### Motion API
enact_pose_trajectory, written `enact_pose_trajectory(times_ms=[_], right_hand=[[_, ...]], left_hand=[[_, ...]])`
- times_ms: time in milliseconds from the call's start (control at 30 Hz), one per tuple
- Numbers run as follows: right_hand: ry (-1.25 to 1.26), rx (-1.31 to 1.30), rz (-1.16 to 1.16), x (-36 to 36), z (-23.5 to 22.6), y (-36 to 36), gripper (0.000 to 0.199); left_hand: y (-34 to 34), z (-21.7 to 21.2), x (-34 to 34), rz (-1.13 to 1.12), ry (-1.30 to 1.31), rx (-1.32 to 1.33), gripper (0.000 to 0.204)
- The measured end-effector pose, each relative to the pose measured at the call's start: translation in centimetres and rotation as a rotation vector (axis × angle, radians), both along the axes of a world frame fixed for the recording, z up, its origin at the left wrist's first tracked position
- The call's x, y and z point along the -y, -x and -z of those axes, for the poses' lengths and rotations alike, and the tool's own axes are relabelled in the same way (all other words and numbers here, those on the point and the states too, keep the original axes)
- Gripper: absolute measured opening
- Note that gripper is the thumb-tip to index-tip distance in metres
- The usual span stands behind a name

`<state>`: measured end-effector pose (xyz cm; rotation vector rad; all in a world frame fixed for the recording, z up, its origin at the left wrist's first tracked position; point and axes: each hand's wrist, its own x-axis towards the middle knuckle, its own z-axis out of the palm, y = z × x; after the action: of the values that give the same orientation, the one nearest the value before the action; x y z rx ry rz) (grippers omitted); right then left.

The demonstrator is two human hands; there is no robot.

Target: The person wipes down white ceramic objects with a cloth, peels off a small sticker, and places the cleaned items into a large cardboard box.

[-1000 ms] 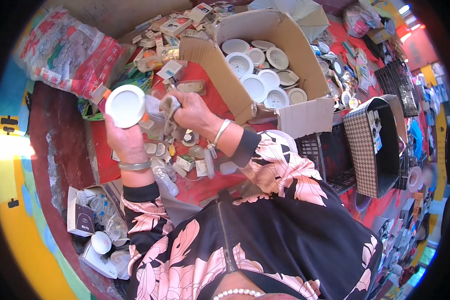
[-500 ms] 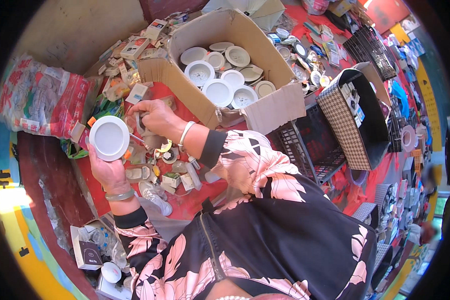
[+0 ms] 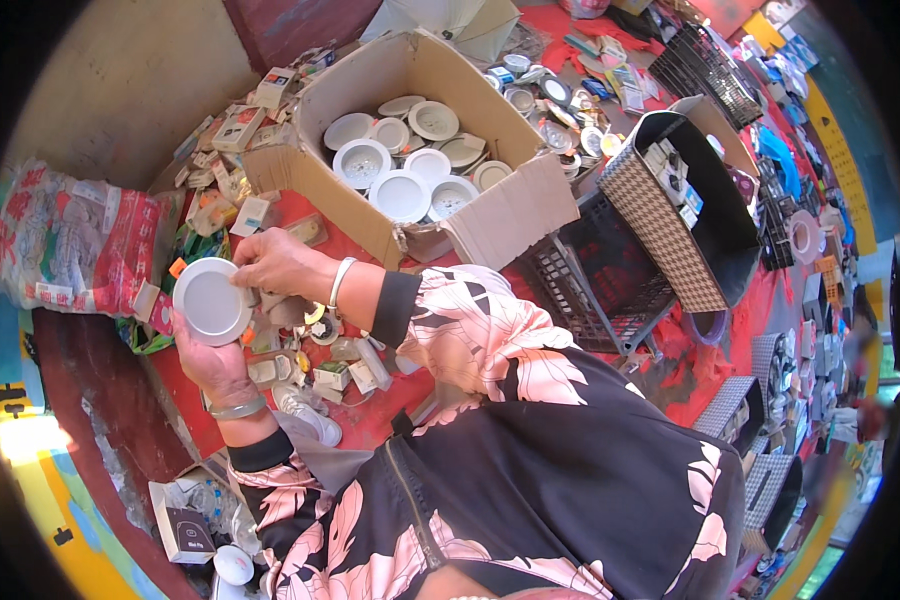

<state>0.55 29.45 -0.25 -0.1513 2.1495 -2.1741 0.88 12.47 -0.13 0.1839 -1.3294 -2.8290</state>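
A round white downlight (image 3: 211, 301) with a raised rim is held up at the left, its flat face toward me. My left hand (image 3: 215, 362) grips it from below, fingers mostly hidden behind it. My right hand (image 3: 282, 266) has its thumb and fingertips closed at the upper right edge of the rim. A small orange tab (image 3: 177, 268) shows at the light's upper left edge. Just behind my hands stands an open cardboard box (image 3: 515, 205) with several similar round white lights (image 3: 400, 195) piled inside.
A red-and-white woven sack (image 3: 70, 240) leans at the left. Small boxes (image 3: 333, 376) and loose parts lie on the red floor covering near a white shoe (image 3: 310, 415). To the right are a black plastic crate (image 3: 595, 285) and a houndstooth-patterned bin (image 3: 660, 225) with small boxes.
My right hand has moved left and onto the downlight's rim; before, it was apart from it, with a thin rod or wire between. My view has shifted slightly.
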Motion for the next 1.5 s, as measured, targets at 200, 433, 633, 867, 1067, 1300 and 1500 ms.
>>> enact_pose_trajectory(times_ms=[200,433,633,867,1067,1300,1500], right_hand=[[0.19,0.002,-0.069,-1.1,-1.1,-0.7,0.018],[0.58,-0.01,0.162,-7.4,-4.1,-0.2,0.004],[0.309,-0.071,0.232,-19.1,-6.6,0.8,0.012],[0.045,0.058,0.551,-29.4,-0.7,2.7,0.014],[0.098,0.175,0.642,-35.5,8.6,6.5,0.012],[0.229,0.199,0.64,-36.3,12.1,12.5,0.008],[0.145,0.17,0.674,-38.2,15.2,20.0,0.008]], left_hand=[[-0.3,-0.8,-0.4,0.113,-0.007,-0.026,0.047],[2.1,1.4,1.6,0.207,-0.083,-0.01,0.051],[2.8,2.9,3.0,0.198,-0.101,0.09,0.042],[2.4,2.3,3.8,0.288,-0.221,0.14,0.031],[2.8,2.2,3.4,0.276,-0.177,0.207,0.029],[3.1,3.5,3.0,0.227,-0.143,0.264,0.03],[4.3,4.9,1.6,0.191,-0.052,0.367,0.03]])
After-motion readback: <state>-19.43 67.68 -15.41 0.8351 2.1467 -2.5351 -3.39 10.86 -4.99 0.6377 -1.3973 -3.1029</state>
